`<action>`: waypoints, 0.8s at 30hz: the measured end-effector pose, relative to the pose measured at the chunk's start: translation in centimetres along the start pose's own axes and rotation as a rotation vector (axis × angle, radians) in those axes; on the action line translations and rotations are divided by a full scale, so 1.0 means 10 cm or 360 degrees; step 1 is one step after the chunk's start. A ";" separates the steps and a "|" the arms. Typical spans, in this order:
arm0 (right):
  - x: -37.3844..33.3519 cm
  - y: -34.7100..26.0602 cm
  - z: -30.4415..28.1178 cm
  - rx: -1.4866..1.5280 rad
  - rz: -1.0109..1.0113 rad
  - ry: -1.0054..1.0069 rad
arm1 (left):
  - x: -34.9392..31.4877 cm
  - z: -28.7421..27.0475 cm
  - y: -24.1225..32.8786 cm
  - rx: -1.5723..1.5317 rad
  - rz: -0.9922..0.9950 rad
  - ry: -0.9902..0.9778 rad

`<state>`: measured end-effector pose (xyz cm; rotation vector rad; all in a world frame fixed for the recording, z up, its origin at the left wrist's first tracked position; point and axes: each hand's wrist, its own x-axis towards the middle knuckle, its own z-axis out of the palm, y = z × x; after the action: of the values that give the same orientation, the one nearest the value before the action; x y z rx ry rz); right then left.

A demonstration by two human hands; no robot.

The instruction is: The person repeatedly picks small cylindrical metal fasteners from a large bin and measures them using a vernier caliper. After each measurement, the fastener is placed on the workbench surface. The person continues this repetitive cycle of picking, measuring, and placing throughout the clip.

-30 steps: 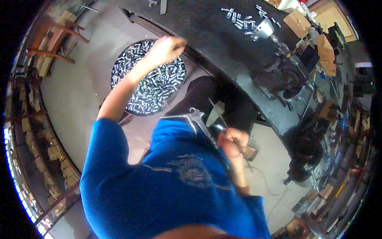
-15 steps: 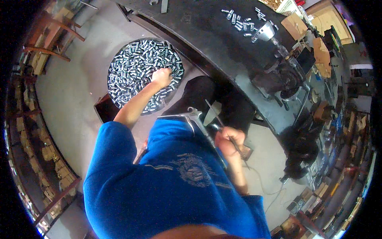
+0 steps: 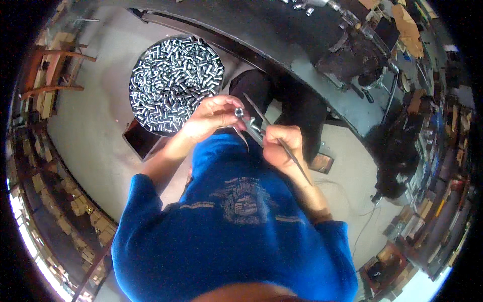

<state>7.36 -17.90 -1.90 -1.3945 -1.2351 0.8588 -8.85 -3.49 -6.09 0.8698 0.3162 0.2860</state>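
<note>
My left hand [image 3: 212, 118] is raised above my lap, pinching a small shiny metal sleeve [image 3: 239, 112] with a round hole facing up. In a fist to its right, my right hand [image 3: 283, 146] grips a thin, dark, pointed file [image 3: 257, 108]. The tip of the file slants up and left, close to the sleeve but seemingly apart from it. Between the hands, partly hidden, lies a silvery metal tool with a ribbed body [image 3: 256, 135] on my lap. Beyond my left hand is a round tub heaped with many similar metal sleeves [image 3: 176, 78].
A dark workbench [image 3: 236, 25] runs from upper left to right, with a black machine [image 3: 347, 60] on it. More metal sleeves [image 3: 302, 7] lie at its top edge. A wooden stool [image 3: 53, 75] stands at left. Shelves with small boxes [image 3: 70, 196] curve along the left side.
My left hand has come out of the tub toward my lap with a metal sleeve. My right hand with the file has moved up and left toward it. The view has shifted.
</note>
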 end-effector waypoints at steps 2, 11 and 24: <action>0.00 -0.01 -0.02 0.0078 0.0051 -0.0011 | 0.01 0.03 -0.01 -0.0039 -0.0030 -0.0041; 0.01 0.12 0.03 0.0110 0.0014 -0.0030 | 0.02 0.18 0.16 0.0192 -0.0061 -0.0049; 0.03 0.08 0.04 -0.0285 -0.0292 0.0019 | 0.05 0.43 0.31 0.1169 -0.0201 0.0167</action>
<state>7.20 -17.46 -2.73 -1.3984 -1.4343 0.6250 -7.10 -4.38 -1.17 1.5525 0.5893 0.0908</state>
